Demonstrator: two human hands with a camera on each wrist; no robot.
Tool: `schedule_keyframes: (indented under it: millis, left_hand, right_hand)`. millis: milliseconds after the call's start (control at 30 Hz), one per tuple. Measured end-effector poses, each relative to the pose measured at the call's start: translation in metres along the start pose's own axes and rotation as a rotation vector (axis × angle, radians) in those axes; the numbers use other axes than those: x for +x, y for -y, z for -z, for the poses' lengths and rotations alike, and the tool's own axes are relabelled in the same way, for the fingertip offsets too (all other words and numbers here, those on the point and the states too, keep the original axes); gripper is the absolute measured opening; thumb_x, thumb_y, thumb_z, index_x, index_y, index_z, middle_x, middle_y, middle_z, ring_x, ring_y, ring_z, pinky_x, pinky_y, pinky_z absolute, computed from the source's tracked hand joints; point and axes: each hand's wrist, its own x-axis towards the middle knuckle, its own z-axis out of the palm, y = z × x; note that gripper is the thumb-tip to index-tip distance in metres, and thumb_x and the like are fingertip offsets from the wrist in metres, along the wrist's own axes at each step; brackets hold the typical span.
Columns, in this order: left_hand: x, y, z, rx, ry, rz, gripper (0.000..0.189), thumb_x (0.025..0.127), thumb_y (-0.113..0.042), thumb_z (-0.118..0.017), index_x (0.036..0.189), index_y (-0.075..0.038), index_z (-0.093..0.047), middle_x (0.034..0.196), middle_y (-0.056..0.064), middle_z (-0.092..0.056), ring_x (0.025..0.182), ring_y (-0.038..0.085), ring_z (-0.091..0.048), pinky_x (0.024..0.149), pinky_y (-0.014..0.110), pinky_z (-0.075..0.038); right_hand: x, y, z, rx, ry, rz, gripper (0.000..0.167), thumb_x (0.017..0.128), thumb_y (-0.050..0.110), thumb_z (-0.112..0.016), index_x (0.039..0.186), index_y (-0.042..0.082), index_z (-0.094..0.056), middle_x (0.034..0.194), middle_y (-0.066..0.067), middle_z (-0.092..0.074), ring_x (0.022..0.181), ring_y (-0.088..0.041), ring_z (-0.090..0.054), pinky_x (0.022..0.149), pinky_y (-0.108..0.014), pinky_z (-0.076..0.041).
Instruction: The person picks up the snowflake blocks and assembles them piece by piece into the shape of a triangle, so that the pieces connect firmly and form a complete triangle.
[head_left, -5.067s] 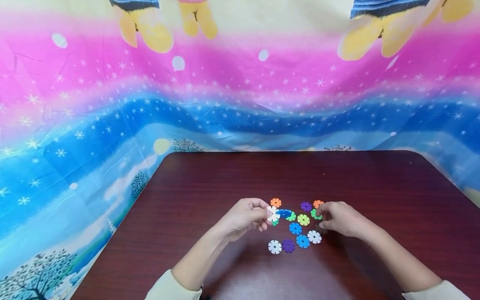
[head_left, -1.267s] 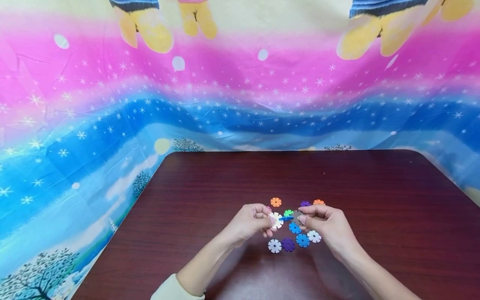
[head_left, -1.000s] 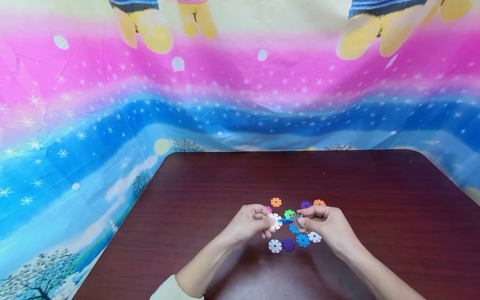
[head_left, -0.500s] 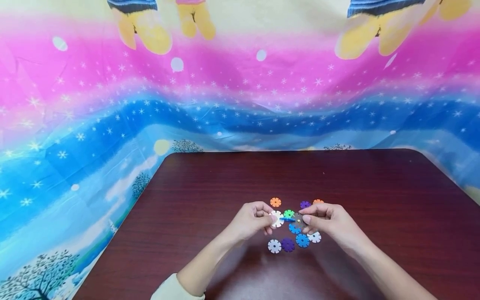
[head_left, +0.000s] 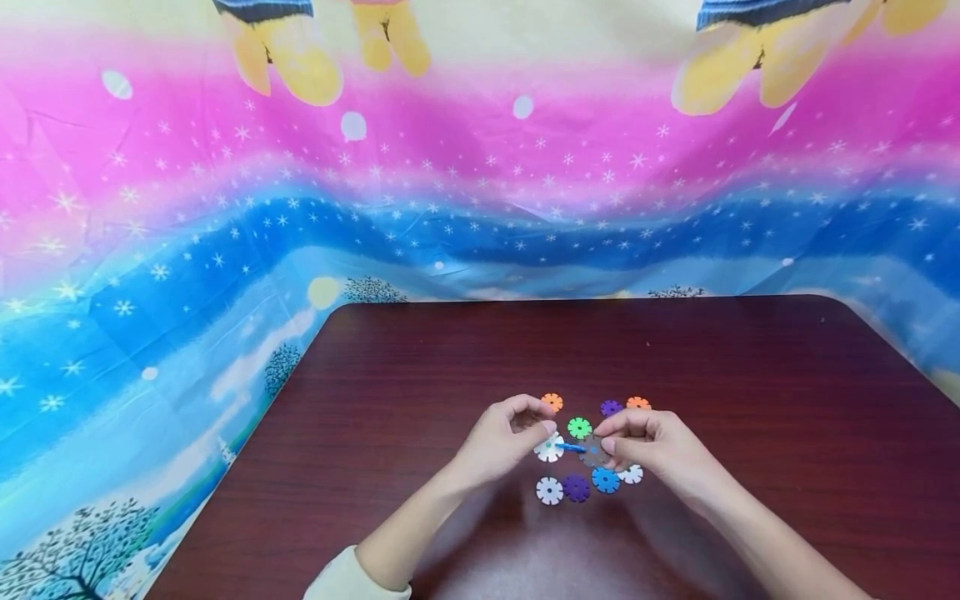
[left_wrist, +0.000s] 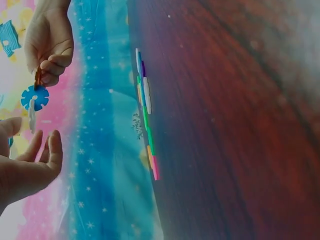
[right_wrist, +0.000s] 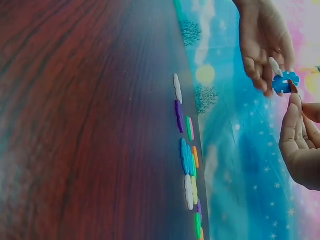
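Thumb and fingertips of my right hand (head_left: 671,450) pinch a brown notched plastic disc (head_left: 593,455). Edge-on beside it, a blue notched disc (head_left: 572,448) is slotted between the brown one and a white notched disc (head_left: 549,450), so the three form a small chain held above the table. My left hand (head_left: 495,442) is spread around the white disc's side; in the left wrist view a gap shows between its fingers (left_wrist: 55,147) and the white disc (left_wrist: 32,120). The right wrist view shows the brown disc (right_wrist: 293,87) at my right fingertips.
Loose notched discs lie on the dark wooden table (head_left: 450,358): orange (head_left: 638,403), purple (head_left: 577,489), green (head_left: 579,428), blue (head_left: 605,480) and white (head_left: 549,491) among them. Some sit under or behind the hands. A printed curtain (head_left: 480,208) hangs behind the table.
My right hand has taken the brown disc from the table's right side and brought it to the blue one, where it now joins. My left fingers have just let go of the white disc.
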Motion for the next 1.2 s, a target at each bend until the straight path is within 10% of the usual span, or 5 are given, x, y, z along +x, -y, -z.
schedule_keyframes:
  millis: [267, 467, 667, 833, 1200]
  left_hand:
    - [0.001, -0.001, -0.006, 0.118, 0.166, -0.091, 0.024, 0.084, -0.026, -0.067, 0.101, -0.008, -0.067, 0.084, -0.009, -0.064, 0.084, 0.004, -0.057, 0.072, 0.022, -0.047]
    - [0.000, -0.002, -0.006, 0.137, 0.144, -0.057, 0.021, 0.086, -0.025, -0.065, 0.099, -0.010, -0.069, 0.079, -0.009, -0.062, 0.079, 0.003, -0.055, 0.068, 0.021, -0.047]
    - [-0.005, -0.005, -0.001, 0.102, 0.091, -0.011, 0.019, 0.087, -0.021, -0.065, 0.100, -0.008, -0.068, 0.079, -0.004, -0.062, 0.074, 0.007, -0.057, 0.068, 0.023, -0.048]
    - [-0.006, -0.003, 0.003, 0.070, 0.079, -0.013, 0.018, 0.087, -0.019, -0.064, 0.101, -0.008, -0.067, 0.081, -0.003, -0.063, 0.073, 0.008, -0.059, 0.067, 0.024, -0.049]
    - [-0.006, -0.003, 0.012, 0.078, 0.050, 0.021, 0.017, 0.088, -0.017, -0.063, 0.102, -0.008, -0.067, 0.083, 0.007, -0.064, 0.069, 0.014, -0.058, 0.062, 0.028, -0.048]
  right_hand:
    - [0.004, 0.002, -0.008, -0.031, 0.010, -0.029, 0.026, 0.087, 0.012, -0.063, 0.104, -0.007, -0.062, 0.084, -0.010, -0.065, 0.071, -0.027, -0.062, 0.068, -0.042, -0.052]
    - [0.013, -0.004, 0.003, -0.054, -0.021, -0.022, 0.030, 0.089, 0.015, -0.062, 0.106, -0.009, -0.061, 0.081, -0.016, -0.064, 0.072, -0.033, -0.062, 0.070, -0.045, -0.052]
    - [0.038, -0.031, 0.044, -0.463, -0.130, -0.065, 0.024, 0.088, 0.014, -0.062, 0.104, -0.004, -0.064, 0.084, -0.012, -0.065, 0.069, -0.026, -0.059, 0.063, -0.037, -0.052]
    - [0.050, -0.052, 0.065, -0.811, -0.053, -0.135, 0.020, 0.083, 0.010, -0.066, 0.099, -0.003, -0.066, 0.087, -0.008, -0.063, 0.068, -0.018, -0.051, 0.057, -0.032, -0.045]
    - [0.061, -0.061, 0.065, -0.953, 0.074, -0.147, 0.030, 0.074, 0.009, -0.076, 0.102, 0.004, -0.066, 0.080, -0.003, -0.055, 0.070, -0.019, -0.046, 0.058, -0.031, -0.044]
